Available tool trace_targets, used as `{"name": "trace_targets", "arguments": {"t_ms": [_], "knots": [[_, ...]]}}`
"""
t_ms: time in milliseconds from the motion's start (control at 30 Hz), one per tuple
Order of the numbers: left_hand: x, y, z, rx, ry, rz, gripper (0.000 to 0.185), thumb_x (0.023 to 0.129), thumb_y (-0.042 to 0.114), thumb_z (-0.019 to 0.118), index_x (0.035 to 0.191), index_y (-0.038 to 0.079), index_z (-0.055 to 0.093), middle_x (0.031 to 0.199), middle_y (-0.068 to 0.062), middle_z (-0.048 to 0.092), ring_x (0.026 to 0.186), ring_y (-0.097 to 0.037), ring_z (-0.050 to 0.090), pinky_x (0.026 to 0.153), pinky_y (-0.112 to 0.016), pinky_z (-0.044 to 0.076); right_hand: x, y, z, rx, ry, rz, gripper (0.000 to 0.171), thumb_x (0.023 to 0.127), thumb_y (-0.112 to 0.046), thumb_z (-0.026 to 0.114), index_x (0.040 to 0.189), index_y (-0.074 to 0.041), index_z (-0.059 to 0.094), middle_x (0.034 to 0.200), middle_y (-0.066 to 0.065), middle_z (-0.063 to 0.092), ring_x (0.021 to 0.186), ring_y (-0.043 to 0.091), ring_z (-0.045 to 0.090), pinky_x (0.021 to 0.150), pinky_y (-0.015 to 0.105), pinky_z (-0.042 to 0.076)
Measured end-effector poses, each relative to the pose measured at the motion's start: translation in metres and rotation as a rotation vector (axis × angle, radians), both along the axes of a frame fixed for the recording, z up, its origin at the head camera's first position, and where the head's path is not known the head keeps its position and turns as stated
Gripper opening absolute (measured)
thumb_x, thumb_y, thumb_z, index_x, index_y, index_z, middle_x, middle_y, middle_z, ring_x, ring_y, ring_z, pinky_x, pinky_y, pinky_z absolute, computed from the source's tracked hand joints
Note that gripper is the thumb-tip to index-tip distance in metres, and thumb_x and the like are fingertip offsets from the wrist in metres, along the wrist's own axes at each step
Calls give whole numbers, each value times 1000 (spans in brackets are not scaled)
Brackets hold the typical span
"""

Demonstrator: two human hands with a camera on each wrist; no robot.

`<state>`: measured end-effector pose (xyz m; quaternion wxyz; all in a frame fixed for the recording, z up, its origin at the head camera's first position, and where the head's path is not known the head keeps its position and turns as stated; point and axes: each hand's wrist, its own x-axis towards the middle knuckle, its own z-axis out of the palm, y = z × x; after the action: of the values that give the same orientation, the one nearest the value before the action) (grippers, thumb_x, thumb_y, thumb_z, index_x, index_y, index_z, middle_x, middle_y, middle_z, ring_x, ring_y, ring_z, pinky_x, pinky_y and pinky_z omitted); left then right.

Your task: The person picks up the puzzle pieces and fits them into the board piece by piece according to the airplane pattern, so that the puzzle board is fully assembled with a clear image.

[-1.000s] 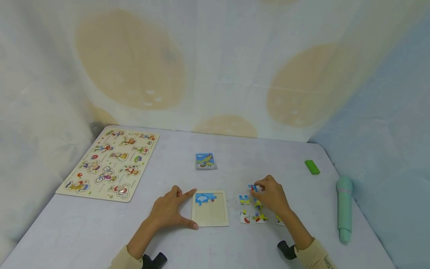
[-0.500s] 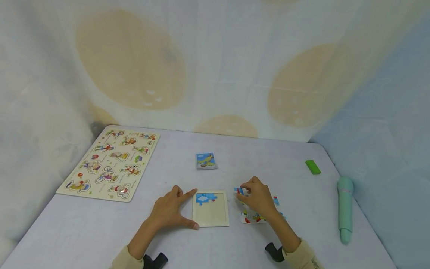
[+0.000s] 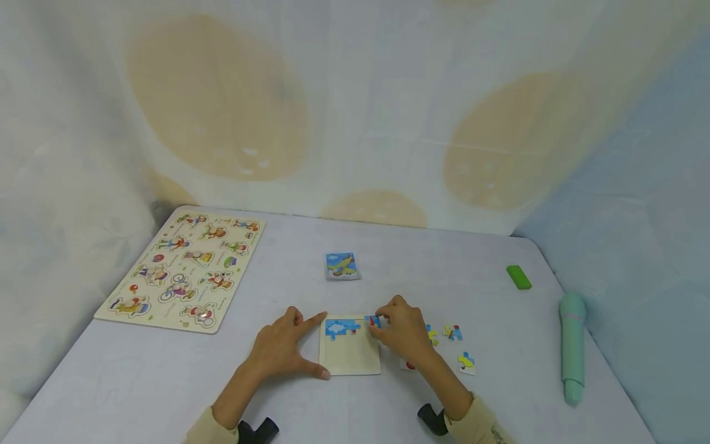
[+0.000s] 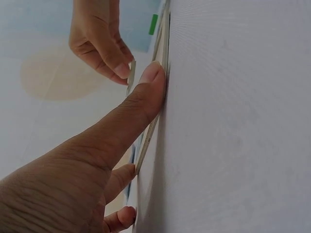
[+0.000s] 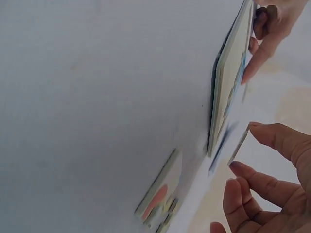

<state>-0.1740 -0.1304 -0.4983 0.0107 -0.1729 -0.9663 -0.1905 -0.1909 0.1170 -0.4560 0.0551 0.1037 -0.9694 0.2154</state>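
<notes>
A small wooden puzzle tray (image 3: 349, 361) lies in front of me, with joined blue sky pieces (image 3: 338, 327) in its upper left. My left hand (image 3: 281, 348) steadies its left side with thumb and index finger spread straight; in the left wrist view the thumb (image 4: 153, 75) presses on the tray's edge. Between thumb and fingertips my right hand (image 3: 406, 328) pinches a blue and red jigsaw piece (image 3: 373, 320) over the tray's upper right corner. In the right wrist view this piece (image 5: 239, 144) is seen edge-on, apart from the tray.
Several loose jigsaw pieces (image 3: 452, 333) lie right of the tray, partly hidden by my right forearm. Behind stands a small airplane picture stack (image 3: 341, 265). A large picture board (image 3: 183, 271) is at left, a green block (image 3: 519, 277) and mint-green tube (image 3: 572, 348) at right.
My right hand has carried the jigsaw piece leftward from the loose pieces to above the tray's upper right corner. The left hand has stayed at the tray's left side.
</notes>
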Motion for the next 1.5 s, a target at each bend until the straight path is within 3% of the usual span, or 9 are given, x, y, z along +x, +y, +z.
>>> {"name": "trace_targets", "arguments": {"t_ms": [233,633,833,1033,1267,1500], "knots": [[0,1,1,4,-14,2,108,39,86,61,134,38,46,92,3,34,64,-11,34,51,-27,27,0,-10,-3,47,-18,11,34,70,-30,79,91,-5,73,83,0,55,71,11,51,80,40,38],[-1,2,1,3,-16,0,107,40,85,63,134,37,46,91,3,34,64,-12,35,51,-28,28,1,-15,-9,183,74,28,41,69,-33,79,96,-2,72,84,1,55,78,14,53,85,44,41],[0,2,0,6,-16,-3,108,40,87,60,135,38,45,92,3,34,64,-11,35,51,-28,28,18,-2,-5,282,111,148,50,76,-46,71,115,-14,67,83,-2,44,75,13,42,86,45,38],[0,1,3,2,-24,7,108,39,86,62,135,39,45,93,3,35,64,-12,35,52,-28,29,27,2,-10,421,87,226,59,78,-60,60,118,-17,64,89,5,44,85,20,43,85,49,35],[0,1,3,1,-17,8,108,39,86,61,135,38,45,92,3,35,65,-12,35,52,-28,29,33,-10,-9,404,85,202,62,78,-60,60,114,-9,67,91,9,48,91,27,48,84,50,36],[0,1,3,11,-19,10,109,38,86,62,134,37,46,91,3,35,65,-12,35,52,-28,29,32,-26,-8,472,86,127,64,79,-64,55,99,-6,71,97,13,53,96,30,50,88,51,35]]}}
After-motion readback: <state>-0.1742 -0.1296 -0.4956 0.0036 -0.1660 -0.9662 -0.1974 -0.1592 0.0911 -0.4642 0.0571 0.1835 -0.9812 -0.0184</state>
